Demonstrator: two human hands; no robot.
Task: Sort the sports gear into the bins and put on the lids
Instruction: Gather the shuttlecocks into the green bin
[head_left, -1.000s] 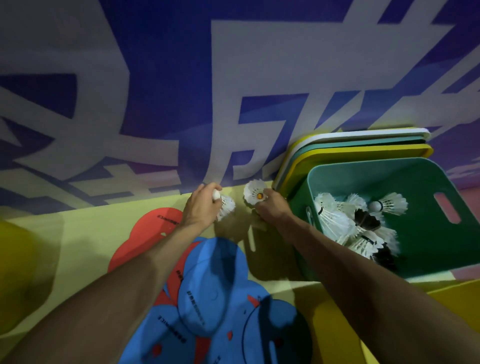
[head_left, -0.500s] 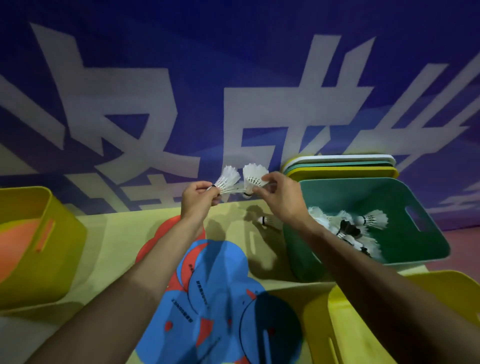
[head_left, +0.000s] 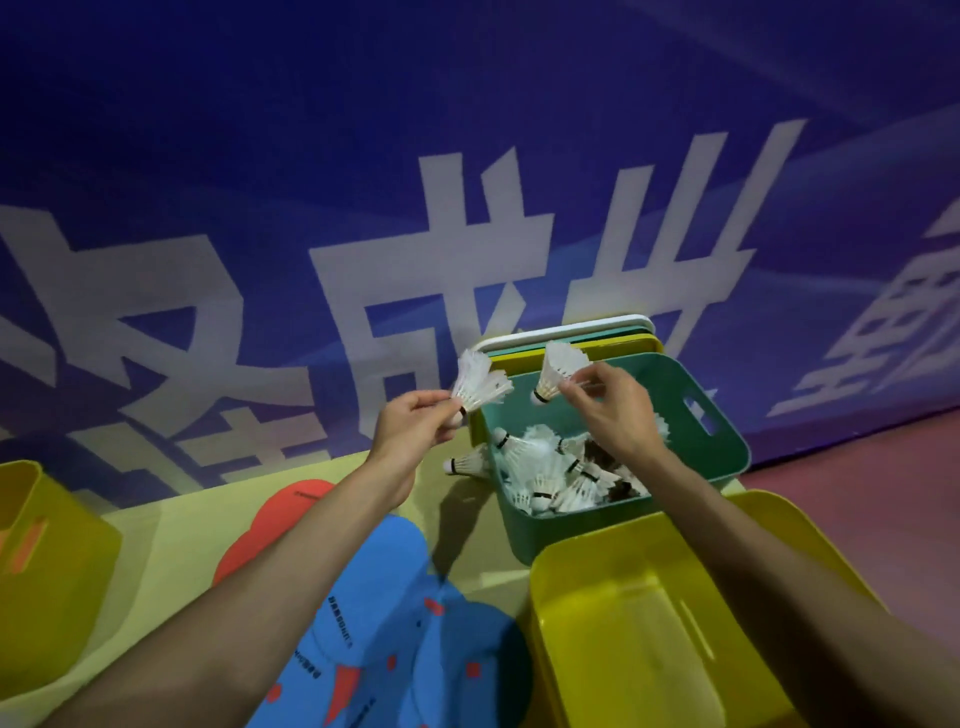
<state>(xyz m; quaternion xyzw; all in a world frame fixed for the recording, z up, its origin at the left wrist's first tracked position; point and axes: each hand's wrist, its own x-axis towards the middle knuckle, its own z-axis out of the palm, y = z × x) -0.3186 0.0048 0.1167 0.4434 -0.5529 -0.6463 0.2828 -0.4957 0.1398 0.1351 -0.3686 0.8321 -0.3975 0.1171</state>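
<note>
— Well, what are the hands doing?
— The left hand (head_left: 415, 431) pinches a white feather shuttlecock with a black band (head_left: 480, 384) at its cork end, thumb and fingertips closed on it, feathers pointing up. It may be two nested together; I cannot tell. The right hand (head_left: 610, 410) pinches a second white feather shuttlecock (head_left: 558, 369) by the rim of its skirt, cork hanging down, above the open green plastic bin (head_left: 524, 530).

— And what lies around them?
— Inside the green bin sits a heap of white shuttlecocks (head_left: 545, 467), a few of them dark-feathered; the right wrist hides part of it. One loose white shuttlecock (head_left: 465, 462) lies on the mat just beside the bin's left wall. Just behind the bin is a stack of flat lids, white, teal and yellow (head_left: 571, 332).

— Closer in?
— An open yellow plastic bin (head_left: 623, 623) stands just in front of the green one, and the right forearm crosses over it. Another yellow bin (head_left: 52, 571) sits at the far left with something orange inside. The left forearm crosses a cluster of overlapping flat blue and red discs (head_left: 374, 597).

— The surface, the room?
— A pale yellow-green mat (head_left: 171, 525) lies under everything. Beyond it hangs a blue banner with large white characters (head_left: 467, 208), and at the right is reddish floor (head_left: 857, 493).
</note>
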